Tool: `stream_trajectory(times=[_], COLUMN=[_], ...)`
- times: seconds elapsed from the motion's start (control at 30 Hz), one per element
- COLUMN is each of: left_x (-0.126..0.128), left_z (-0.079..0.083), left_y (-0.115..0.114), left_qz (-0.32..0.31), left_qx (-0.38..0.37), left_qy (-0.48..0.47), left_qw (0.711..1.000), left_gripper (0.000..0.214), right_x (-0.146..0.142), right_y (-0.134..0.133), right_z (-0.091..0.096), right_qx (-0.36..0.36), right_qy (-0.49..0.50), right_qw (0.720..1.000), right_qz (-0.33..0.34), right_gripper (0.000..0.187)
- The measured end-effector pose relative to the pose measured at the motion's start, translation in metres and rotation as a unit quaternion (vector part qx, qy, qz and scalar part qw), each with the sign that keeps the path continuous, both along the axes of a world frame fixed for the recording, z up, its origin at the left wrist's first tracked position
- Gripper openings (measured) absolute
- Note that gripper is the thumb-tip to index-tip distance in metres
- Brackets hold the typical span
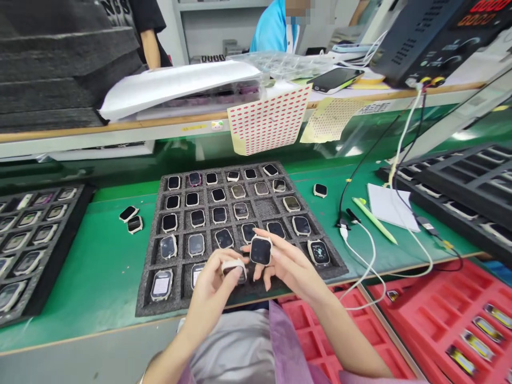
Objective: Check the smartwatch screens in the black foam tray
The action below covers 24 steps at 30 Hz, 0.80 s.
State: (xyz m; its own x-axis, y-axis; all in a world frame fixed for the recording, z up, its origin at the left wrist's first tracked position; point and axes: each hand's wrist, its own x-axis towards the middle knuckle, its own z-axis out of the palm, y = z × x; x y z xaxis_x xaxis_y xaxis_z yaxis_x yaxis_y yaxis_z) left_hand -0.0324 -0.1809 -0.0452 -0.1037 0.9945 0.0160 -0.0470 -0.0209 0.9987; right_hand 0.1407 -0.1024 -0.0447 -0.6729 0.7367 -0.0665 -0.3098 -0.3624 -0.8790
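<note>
My left hand (pixel 218 277) is closed round a smartwatch case (pixel 234 266) with a pale frame, its face partly covered by my thumb. Close beside it, my right hand (pixel 286 264) grips a second watch case (pixel 261 250), whose dark screen faces up. Both hands are above the front part of a dark grey foam tray (pixel 142 296). Many of the tray's pockets hold strapless square watch cases, mostly with black screens. One watch at the right front (pixel 319 252) shows a lit face, and one at the left front (pixel 161 284) shows a whitish screen.
Two loose watches (pixel 135 224) lie left of the tray, another (pixel 320 190) to its right. Cables (pixel 374 250), a green pen (pixel 376 221) and white paper (pixel 394 205) lie at right. More foam trays (pixel 44 288) and red trays (pixel 432 309) flank the bench. Other people stand behind the shelf.
</note>
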Motion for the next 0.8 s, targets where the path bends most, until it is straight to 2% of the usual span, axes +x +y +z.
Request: stream_trajectory(times=[0.1,0.17,0.27,0.47,0.63,0.8], left_x=[0.003,0.004,0.006,0.008,0.009,0.009], left_z=[-0.004,-0.008,-0.012,-0.012,-0.013,-0.016], left_y=[0.009,0.012,0.013,0.010,0.009,0.008], left_qz=[0.001,0.013,0.019,0.009,0.042,0.044], left_qx=[-0.054,-0.074,-0.095,-0.113,-0.100,-0.095], left_qy=[-0.145,-0.179,-0.189,-0.097,-0.009,0.030], left_qw=[0.988,0.981,0.977,0.989,0.994,0.994], left_gripper=[0.015,0.018,0.034,0.052,0.041,0.033], right_x=[-0.002,-0.003,-0.001,0.006,0.006,0.004], right_y=[0.000,-0.001,0.000,0.003,0.004,0.004], right_z=[-0.004,-0.008,-0.011,-0.010,-0.012,-0.015], right_qx=[-0.004,-0.004,-0.013,-0.034,-0.047,-0.050], right_qy=[0.026,0.035,0.045,0.043,0.055,0.057], right_qw=[0.999,0.998,0.998,0.998,0.997,0.997], right_qz=[-0.026,-0.042,-0.049,-0.023,-0.016,0.004], right_gripper=[0.041,0.036,0.032,0.035,0.035,0.035])
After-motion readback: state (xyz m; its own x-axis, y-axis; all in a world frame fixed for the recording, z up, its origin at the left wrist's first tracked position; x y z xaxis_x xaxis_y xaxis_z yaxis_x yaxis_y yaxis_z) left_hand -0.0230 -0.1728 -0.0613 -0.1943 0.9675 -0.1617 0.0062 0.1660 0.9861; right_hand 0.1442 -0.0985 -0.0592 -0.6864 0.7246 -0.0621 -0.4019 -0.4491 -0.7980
